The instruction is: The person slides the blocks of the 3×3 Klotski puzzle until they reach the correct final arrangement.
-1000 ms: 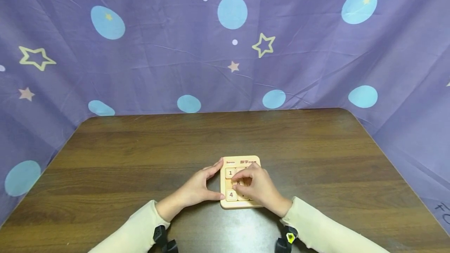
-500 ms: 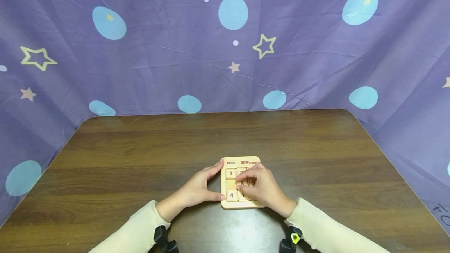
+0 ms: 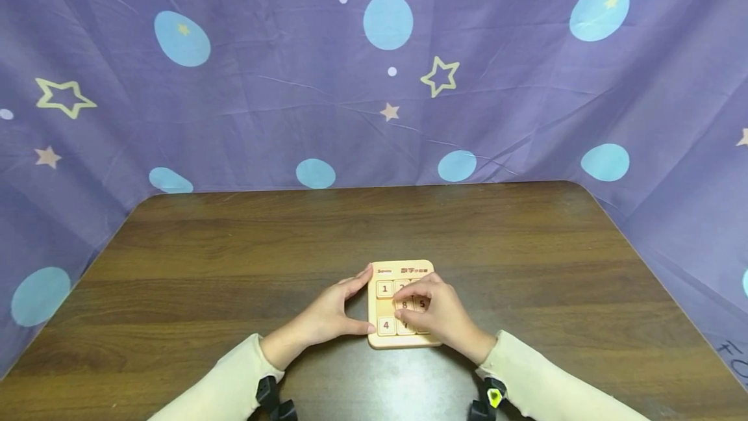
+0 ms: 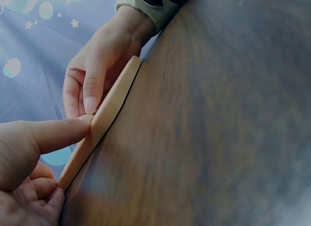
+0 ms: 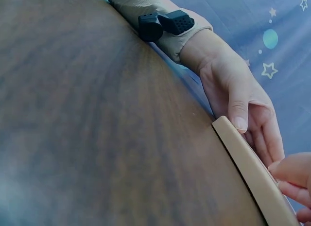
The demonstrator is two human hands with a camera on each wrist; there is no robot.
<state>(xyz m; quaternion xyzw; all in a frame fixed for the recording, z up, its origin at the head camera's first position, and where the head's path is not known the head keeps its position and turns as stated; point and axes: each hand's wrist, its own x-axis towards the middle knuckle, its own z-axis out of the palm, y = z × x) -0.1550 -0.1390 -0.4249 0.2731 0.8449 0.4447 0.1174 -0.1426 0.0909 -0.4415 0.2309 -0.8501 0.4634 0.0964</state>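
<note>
Tile 8 slid right, pinched by right hand, left hand spread against pale-yellow, red-lettered board

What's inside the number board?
The number board holds tile 8, 1, 5, 4 and, partly covered, 2 and 7; the right hand hides the top-right and bottom-right numbers.

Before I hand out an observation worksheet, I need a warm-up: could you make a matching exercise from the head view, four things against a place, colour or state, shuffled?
Things
1. Left hand
2. Tile 4
3. Backdrop
4. Right hand

Descriptions
A. Purple and patterned
B. Partly hiding the number tiles
C. Touching the left edge of the puzzle board
D. Bottom left among the tiles

Right pairs: 1-C, 2-D, 3-A, 4-B
</note>
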